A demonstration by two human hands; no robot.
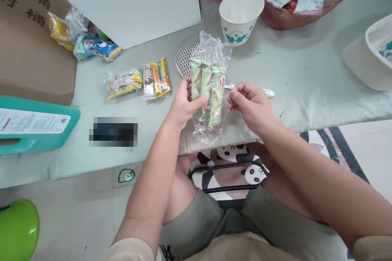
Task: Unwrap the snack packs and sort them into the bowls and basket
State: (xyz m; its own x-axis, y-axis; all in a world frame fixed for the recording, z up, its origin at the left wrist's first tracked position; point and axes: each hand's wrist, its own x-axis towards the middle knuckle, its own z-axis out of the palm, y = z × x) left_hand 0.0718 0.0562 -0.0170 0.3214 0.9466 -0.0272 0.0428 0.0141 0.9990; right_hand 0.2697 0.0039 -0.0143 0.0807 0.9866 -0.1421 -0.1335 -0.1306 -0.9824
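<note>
My left hand point(183, 106) is closed around a clear plastic bag of several green-wrapped snack sticks point(217, 96), its thumb across the front. The bag's crinkled upper end stands above the wrappers. To its right, my right hand point(249, 104) is in a pinch close to the bag's edge; whatever lies between the fingertips is too small to make out. A slim, shiny pale object point(268, 92) shows behind the right hand, partly hidden by it. Behind the bag is a white perforated oval piece point(185, 58), partly covered.
Bagged snacks point(125, 82) and yellow-and-brown packets point(157, 78) lie left. A paper cup point(240, 18) and pink bowl point(269, 18) stand behind. At left are a pixelated dark object point(113, 131), a teal container point(58, 120) and a cardboard box point(39, 53); a white bin point(358, 57) stands right.
</note>
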